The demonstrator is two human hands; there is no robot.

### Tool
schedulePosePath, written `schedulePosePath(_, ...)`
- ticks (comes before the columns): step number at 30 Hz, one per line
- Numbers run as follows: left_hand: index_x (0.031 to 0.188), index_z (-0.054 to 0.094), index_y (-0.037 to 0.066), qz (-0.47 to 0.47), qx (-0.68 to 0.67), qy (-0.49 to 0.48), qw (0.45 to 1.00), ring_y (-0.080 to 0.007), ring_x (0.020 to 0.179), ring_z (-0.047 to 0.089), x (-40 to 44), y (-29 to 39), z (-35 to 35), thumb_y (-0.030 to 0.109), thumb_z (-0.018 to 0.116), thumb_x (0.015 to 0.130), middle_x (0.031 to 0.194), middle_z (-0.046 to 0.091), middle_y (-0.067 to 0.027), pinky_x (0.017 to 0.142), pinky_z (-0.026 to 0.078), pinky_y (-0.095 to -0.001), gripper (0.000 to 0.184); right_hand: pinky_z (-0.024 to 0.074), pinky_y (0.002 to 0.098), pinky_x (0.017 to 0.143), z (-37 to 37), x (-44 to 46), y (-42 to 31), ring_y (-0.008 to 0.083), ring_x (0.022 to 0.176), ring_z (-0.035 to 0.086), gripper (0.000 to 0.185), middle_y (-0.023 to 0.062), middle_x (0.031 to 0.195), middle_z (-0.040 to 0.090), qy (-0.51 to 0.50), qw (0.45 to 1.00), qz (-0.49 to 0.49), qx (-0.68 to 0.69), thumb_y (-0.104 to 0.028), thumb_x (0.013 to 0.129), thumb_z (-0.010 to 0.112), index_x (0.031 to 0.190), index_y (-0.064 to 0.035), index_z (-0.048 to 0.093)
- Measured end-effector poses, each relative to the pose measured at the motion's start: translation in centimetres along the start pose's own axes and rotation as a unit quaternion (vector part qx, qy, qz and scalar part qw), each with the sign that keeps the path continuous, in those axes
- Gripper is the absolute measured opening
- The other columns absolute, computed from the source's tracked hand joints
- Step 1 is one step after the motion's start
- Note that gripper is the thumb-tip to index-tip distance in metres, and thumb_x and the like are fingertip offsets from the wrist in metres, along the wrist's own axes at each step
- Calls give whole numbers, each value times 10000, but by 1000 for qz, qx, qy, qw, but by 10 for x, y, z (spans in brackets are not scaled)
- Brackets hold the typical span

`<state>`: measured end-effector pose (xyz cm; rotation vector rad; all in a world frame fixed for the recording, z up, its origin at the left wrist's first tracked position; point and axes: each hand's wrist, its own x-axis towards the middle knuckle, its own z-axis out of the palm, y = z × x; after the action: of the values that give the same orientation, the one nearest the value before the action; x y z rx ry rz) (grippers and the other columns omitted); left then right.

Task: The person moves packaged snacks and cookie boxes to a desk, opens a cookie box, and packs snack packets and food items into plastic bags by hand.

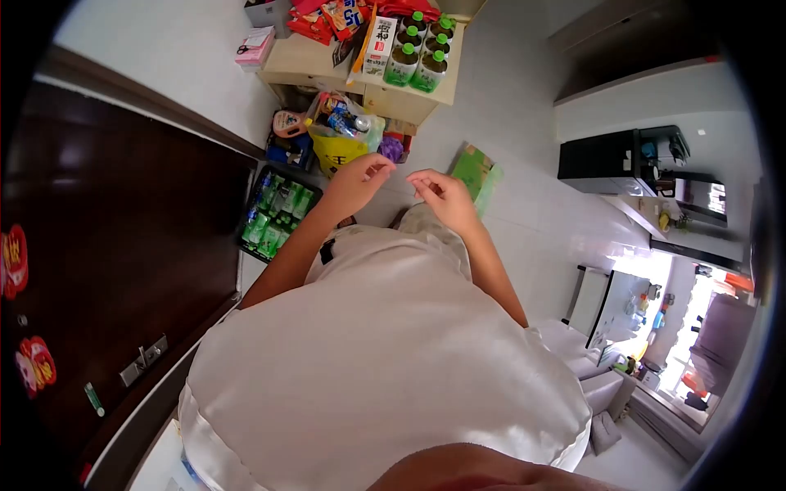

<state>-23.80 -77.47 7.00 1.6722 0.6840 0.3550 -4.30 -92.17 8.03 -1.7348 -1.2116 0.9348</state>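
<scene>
My left hand [357, 188] is raised in front of my body, its fingers loosely bent with nothing visible in them. Across a small gap is my right hand [446, 199], also loosely curled and holding nothing I can see. Beyond the left hand's fingertips lies a purple bundle [391, 148]. A yellow plastic bag [334, 153] filled with packages and a can stands just behind that hand. Nearest my right hand, a flat green carton [476, 173] rests on the floor. Neither hand visibly touches any of these things.
A wooden cabinet [286, 61] carries green-capped bottles [416, 54], a white box [379, 45] and red snack packets [327, 23]. On the floor stand a black crate [279, 214] of green packs and a pink-labelled jug [288, 123]. A dark door [131, 204] is at the left.
</scene>
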Motion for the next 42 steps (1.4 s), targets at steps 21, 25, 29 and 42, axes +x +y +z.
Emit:
schedulePosePath(21,1227,658,49,-68,11,492,868,-213,941,711,332,-189,-60,60,777,880,1063,701,-95,847,562,-327,367,544,250,700,-177,350,65,95,721,673,169,21,876,732,-318,947,31,45,-77,1016,629,1135,-67,749)
schedulePosePath(25,1300,664,103,-57,194,459,865,-355,1094,678,365,-180,-82,80,826,813,1168,692,-157,942,553,-424,514,532,244,696,-175,346,77,96,742,672,178,17,928,734,-313,944,75,78,-76,1026,612,1144,-54,743)
schedulePosePath(29,1063,758,50,-1,157,500,851,-315,981,705,388,-164,-92,107,808,866,1077,730,-132,884,553,-377,211,526,241,708,-181,344,75,90,778,671,182,13,939,736,-296,951,70,45,-79,1034,602,1148,-60,743)
schedulePosePath(42,1101,700,76,8,-348,618,705,-128,819,705,239,-75,-172,172,735,997,993,746,-29,667,585,-295,146,501,232,692,-138,355,37,77,777,646,162,17,926,708,-316,946,9,70,-89,1025,639,1147,-69,744)
